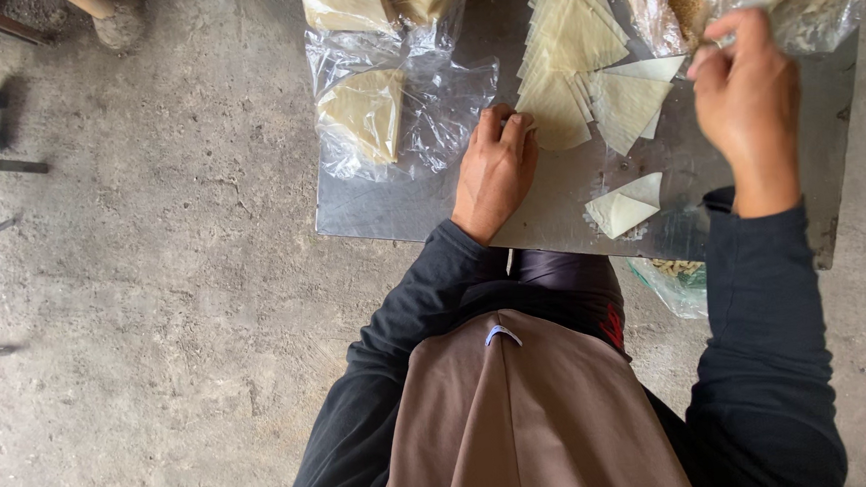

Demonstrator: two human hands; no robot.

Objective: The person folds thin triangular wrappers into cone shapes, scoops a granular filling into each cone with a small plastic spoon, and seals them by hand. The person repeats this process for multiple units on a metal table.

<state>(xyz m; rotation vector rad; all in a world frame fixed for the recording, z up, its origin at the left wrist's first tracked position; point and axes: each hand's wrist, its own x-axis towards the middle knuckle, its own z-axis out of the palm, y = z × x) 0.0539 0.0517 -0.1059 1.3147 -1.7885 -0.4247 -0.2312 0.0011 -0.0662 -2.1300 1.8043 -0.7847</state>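
**Hands at the dough sheet**

Nearest us: brown apron (526, 416), dark sleeves. Our left hand (493, 171) lies knuckles-up, fingers curled, fingertips touching the fanned stack of pale triangular wrappers (571, 58) on the metal sheet (392, 211). Our right hand (746, 99) pinches into a clear plastic bag of brown crumbly filling (682, 3), top right. A folded triangle (627, 207) lies near the sheet's front edge. Clear bags holding more wrappers (367, 109) sit at left.

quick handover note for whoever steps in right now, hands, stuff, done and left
Left hand: flat on the metal board, fingertips on the fanned stack of pastry triangles.
Right hand: grip at the clear bag of crumbly filling; whether it holds anything cannot be told.
Done: one folded triangle lies near the board's front edge.
Left: the fanned stack, plus bagged sheets at the left.
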